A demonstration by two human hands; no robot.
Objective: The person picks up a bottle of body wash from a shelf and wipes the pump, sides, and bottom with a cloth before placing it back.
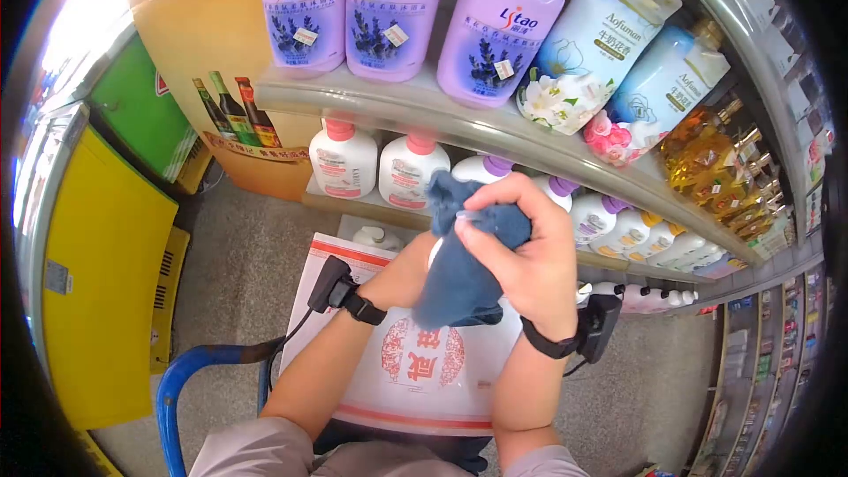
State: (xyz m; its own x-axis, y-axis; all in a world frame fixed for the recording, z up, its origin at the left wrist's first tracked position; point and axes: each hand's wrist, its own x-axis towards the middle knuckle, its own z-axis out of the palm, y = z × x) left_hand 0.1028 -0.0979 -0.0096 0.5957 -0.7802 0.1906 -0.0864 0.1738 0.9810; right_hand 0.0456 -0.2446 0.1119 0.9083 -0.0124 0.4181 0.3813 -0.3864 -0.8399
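Observation:
A dark blue cloth point(455, 278) is bunched up in front of me, before the lower shelf. My right hand point(534, 252) pinches its upper part between thumb and fingers. My left hand point(411, 269) reaches in behind the cloth from the left, and its fingers are covered. A small white edge shows between that hand and the cloth; what it belongs to is hidden. Beneath both hands is a white box point(353, 371) with red stripes and red printing. Dark straps with small black devices sit on both wrists.
Purple lavender bottles point(397, 13) and light blue pouches point(601, 35) stand on the upper shelf point(380, 115). White pump bottles point(343, 159) line the lower one. A blue metal bar point(172, 397) curves at lower left, near a yellow cabinet point(106, 291). More shelving point(777, 362) stands at right.

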